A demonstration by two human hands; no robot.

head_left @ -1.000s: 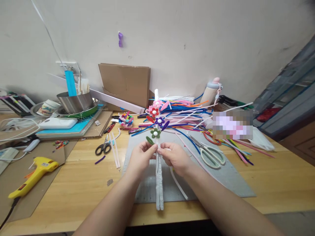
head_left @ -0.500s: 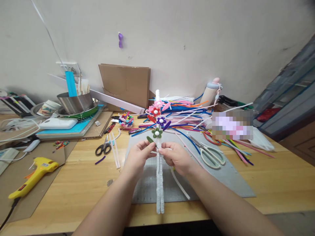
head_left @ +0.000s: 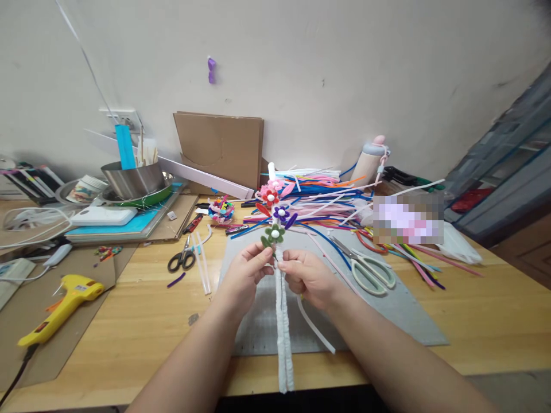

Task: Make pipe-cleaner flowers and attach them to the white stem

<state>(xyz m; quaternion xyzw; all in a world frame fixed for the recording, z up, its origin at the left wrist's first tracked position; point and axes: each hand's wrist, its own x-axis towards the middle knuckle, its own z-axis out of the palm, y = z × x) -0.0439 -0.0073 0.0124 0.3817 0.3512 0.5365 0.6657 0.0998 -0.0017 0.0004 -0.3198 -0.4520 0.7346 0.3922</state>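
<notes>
Between my hands stands a long stick wrapped in white pipe cleaner, leaning slightly, its lower end past the table's front edge. Along its upper part sit pipe-cleaner flowers with white centres: a green flower, a purple flower, a red flower and a pink one near the top. My left hand pinches a green pipe-cleaner leaf at its base, just under the green flower. Closed around the white stick and a thin dark stem is my right hand, thumb in front.
Scissors with pale green handles lie on a grey cutting mat. Black scissors and a yellow glue gun lie to the left. Many coloured pipe cleaners are piled behind, near a bottle.
The stick has tilted and come down a little, its lower end nearer me and shifted right. The green leaf now sits closer against the green flower. Both hands keep their pinch.
</notes>
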